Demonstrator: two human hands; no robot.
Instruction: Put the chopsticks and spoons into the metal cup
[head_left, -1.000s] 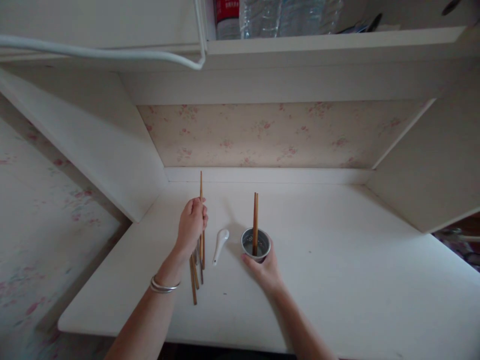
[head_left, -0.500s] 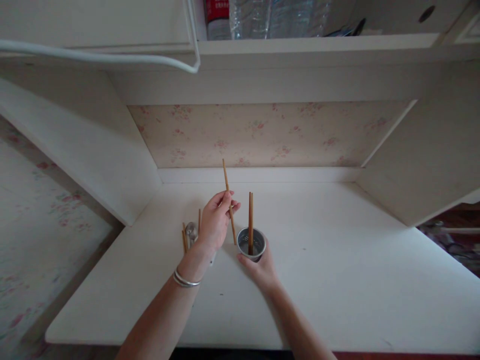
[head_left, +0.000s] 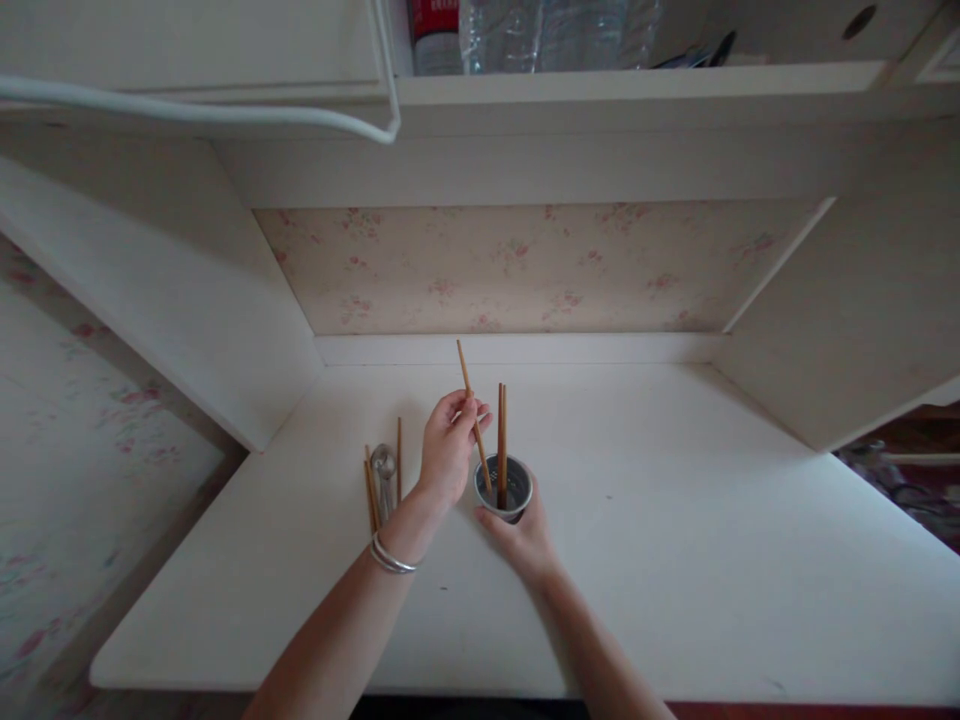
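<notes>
My left hand (head_left: 451, 440) pinches a light wooden chopstick (head_left: 466, 368), tilted, with its lower end inside the mouth of a metal cup (head_left: 480, 494). Two darker chopsticks (head_left: 502, 425) stand almost upright in that cup. Wrapped around the cup's right and near side is my right hand (head_left: 525, 540), its thumb at the front. To the left of my left forearm, a metal spoon (head_left: 384, 465) lies on the white desk (head_left: 660, 580), with light chopsticks (head_left: 370, 490) on its left and one brown chopstick (head_left: 399, 450) on its right.
Overhead, a shelf (head_left: 637, 88) holds clear plastic bottles (head_left: 499, 35) and a red-labelled bottle (head_left: 435, 22). A white cable (head_left: 225, 112) hangs at upper left. Side panels (head_left: 847, 300) flank the desk, and a floral wall (head_left: 517, 270) closes its back.
My left hand has moved right and slightly toward me, bringing the chopstick's lower end from beside the cup into its mouth. My right hand and the cup stay in place.
</notes>
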